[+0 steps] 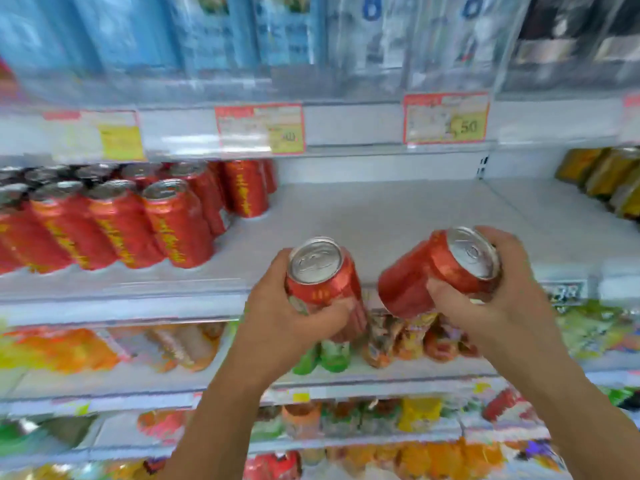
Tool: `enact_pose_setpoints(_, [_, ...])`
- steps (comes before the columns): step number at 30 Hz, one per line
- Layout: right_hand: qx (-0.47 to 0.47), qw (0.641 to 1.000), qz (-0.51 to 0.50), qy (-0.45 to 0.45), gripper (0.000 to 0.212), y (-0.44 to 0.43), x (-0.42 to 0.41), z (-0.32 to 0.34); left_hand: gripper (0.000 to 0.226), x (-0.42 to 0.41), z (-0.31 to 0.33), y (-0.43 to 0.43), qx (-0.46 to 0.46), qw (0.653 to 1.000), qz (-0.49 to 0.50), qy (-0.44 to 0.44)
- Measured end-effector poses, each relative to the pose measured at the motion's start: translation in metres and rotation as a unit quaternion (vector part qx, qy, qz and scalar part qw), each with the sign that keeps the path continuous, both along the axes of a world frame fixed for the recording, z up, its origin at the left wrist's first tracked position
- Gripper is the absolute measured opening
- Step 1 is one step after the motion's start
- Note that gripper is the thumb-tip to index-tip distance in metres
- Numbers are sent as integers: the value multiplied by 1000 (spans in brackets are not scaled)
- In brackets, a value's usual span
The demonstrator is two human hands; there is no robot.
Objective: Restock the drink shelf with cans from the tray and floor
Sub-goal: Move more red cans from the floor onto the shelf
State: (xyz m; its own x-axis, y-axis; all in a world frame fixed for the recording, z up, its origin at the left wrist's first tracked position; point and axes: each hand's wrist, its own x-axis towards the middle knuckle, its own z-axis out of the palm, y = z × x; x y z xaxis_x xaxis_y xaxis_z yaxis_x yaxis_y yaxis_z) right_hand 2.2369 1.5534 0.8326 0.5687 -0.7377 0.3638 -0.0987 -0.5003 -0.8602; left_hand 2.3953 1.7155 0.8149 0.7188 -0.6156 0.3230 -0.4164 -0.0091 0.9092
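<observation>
Grip: left hand (pixel 277 306) clasps left can (pixel 322 271), right hand (pixel 512 299) right can (pixel 422 271), round stiff, slick side walls; likely full, heavy; shelf (pixel 398 213) at twelve o'clock.

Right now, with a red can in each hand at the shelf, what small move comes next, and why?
Probably push the left hand forward and stand the left-hand can on the bare shelf beside the stocked red cans. It is nearly upright and closer to that row; the right hand holds the right-hand can tilted, farther off.
</observation>
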Motion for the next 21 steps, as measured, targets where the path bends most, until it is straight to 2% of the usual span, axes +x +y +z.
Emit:
enact_pose_setpoints(4, [5, 999, 39, 0, 53, 8, 56, 18, 46, 36, 15, 28, -59, 997, 53, 13])
enact_pose_setpoints(9, [-12, 998, 56, 22, 56, 15, 125, 24, 45, 73, 14, 64, -76, 989, 125, 22])
enact_pose_setpoints(12, [-17, 995, 76, 63, 58, 20, 159, 21, 54, 89, 14, 83, -82, 983, 165, 25])
enact_pose_setpoints(18, [-20, 993, 95, 70, 60, 36, 203, 11, 61, 105, 12, 104, -88, 978, 188, 27])
enact_pose_setpoints(21, [-10, 989, 126, 80, 74, 42, 215, 8, 61, 110, 13, 108, -91, 978, 184, 28])
